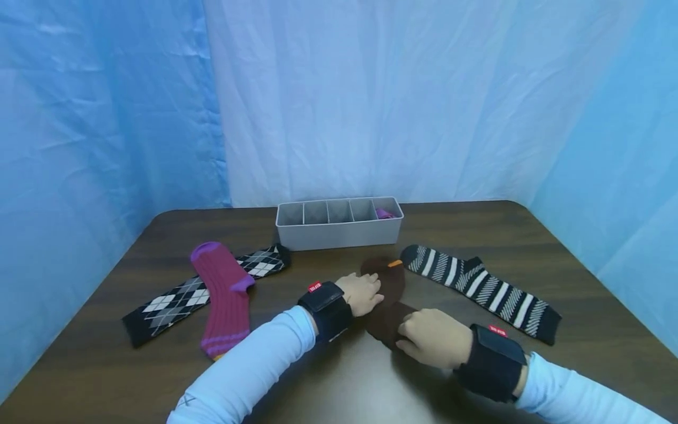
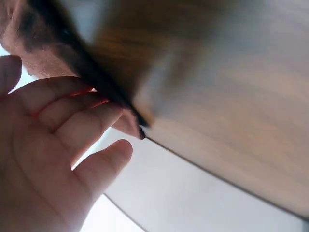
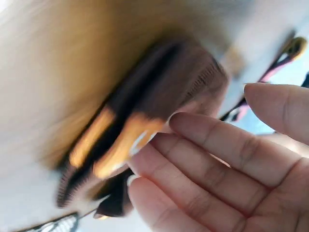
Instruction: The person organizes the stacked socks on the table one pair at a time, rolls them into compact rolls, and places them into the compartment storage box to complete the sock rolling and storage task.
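A dark brown sock [image 1: 391, 285] with a small orange patch lies bent on the table in front of me. My left hand [image 1: 360, 293] rests on its left side, fingers extended; in the left wrist view the fingertips touch the sock's edge and the thumb stands apart. My right hand [image 1: 436, 338] is at the sock's nearer end. The right wrist view has its fingers loosely extended against the brown fabric [image 3: 193, 87], beside an orange band, with the thumb away from it. Nothing is pinched in either hand.
A grey box [image 1: 339, 235] with several compartments stands at the back, purple fabric [image 1: 385, 214] in its right one. At left, a maroon sock [image 1: 225, 294] with purple trim crosses an argyle sock [image 1: 182, 303]. A black-and-white striped sock [image 1: 482, 285] lies at right.
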Tool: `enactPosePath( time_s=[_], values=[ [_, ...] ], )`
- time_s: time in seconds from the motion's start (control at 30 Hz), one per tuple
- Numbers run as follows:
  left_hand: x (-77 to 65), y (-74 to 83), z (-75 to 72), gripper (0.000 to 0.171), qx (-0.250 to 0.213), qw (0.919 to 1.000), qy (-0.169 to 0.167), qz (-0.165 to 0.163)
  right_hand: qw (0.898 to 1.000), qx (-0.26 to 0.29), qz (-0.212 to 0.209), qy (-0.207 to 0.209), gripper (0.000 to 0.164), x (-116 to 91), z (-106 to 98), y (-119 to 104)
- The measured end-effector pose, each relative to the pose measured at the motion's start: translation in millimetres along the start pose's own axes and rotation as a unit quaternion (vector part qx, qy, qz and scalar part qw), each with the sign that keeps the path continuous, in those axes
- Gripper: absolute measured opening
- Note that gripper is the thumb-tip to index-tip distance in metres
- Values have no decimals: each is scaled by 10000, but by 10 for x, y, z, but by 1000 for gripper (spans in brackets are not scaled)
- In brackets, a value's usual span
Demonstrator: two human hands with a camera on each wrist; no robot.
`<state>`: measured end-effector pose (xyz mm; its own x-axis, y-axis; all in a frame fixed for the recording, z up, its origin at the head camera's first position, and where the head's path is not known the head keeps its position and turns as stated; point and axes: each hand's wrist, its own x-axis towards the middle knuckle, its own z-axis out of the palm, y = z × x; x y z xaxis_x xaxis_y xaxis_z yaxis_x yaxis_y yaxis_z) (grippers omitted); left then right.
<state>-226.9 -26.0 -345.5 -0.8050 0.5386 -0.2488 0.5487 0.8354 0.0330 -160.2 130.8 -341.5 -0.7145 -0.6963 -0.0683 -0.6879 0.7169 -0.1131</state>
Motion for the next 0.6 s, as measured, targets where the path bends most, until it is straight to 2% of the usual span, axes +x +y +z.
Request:
enactPosePath(
  time_s=[0.2, 0.3, 0.47, 0.6],
  values=[
    [-116, -148, -27, 36, -69, 9989, 136, -446, 9996, 129, -35, 263, 19, 9, -8, -225],
    [-150, -183, -47, 30, -268, 9983, 154, -492, 9993, 362, -86, 95, 19, 42, -2, -347],
    [-177, -222, -92, 29, -347, 9981, 168, -471, 9933, 775, -780, -350, 18, 144, 24, -592],
    [-199, -249, -88, 27, -326, 9981, 206, -476, 9905, 621, -1193, -290, 18, 200, 61, -722]
  ],
)
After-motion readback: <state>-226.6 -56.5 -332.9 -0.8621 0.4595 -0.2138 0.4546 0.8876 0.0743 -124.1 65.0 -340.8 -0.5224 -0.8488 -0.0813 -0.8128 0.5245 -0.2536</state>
